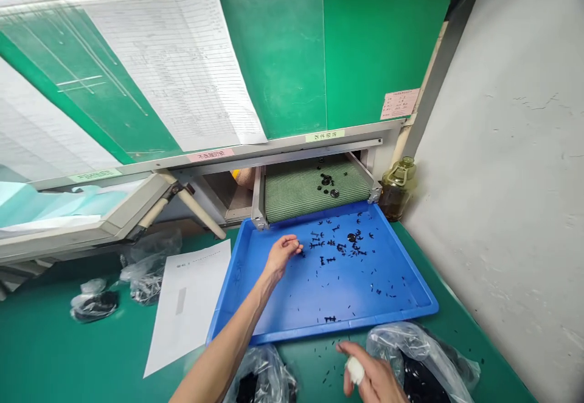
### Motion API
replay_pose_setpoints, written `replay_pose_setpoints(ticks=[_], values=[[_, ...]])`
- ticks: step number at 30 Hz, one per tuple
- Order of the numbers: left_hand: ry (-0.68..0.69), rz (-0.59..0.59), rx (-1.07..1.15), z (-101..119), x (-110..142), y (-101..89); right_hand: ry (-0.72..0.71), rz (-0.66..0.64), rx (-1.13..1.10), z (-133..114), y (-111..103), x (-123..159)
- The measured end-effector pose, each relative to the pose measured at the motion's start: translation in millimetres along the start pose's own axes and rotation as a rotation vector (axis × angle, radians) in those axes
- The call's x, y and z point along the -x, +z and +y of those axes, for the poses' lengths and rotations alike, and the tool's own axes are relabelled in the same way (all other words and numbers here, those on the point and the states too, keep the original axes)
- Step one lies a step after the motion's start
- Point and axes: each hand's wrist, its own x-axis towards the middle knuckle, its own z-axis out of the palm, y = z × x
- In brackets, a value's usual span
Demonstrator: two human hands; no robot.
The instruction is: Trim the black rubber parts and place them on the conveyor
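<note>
The left arm reaches forward from the lower edge of the view and lies across the tray's left side, with the left hand (283, 256) turned palm-down over a blue plastic tray (347, 325). The left hand is partly closed, its fingers curled in beside a cluster of small black rubber pieces (335, 246); whether it grips one cannot be told. The right hand (369, 374) is open and relaxed, its fingers loosely spread, just past the tray's near rim and above the green bench (55, 345). One finger wears a white bandage (354, 369).

There is one tray, and the black pieces lie scattered across it, too many and too small to count exactly; a few more lie on the bench by the right hand. One round black disc (351, 237) sits among them. A green belt (314, 193) ends at the tray's far edge and carries about five round black parts (326, 180).

Two clear plastic bags (420, 348) of black pieces lie on the near part of the bench, and at least two more bags (148, 266) lie to the left, beside one white paper sheet (187, 306). One oil bottle (396, 189) stands right of the belt.
</note>
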Motion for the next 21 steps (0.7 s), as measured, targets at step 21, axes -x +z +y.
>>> replay_pose_setpoints(ticks=[21], values=[[0.071, -0.119, 0.56, 19.8, 261.9, 12.5, -0.283, 0.205, 0.298, -93.5, 8.4, 39.8]])
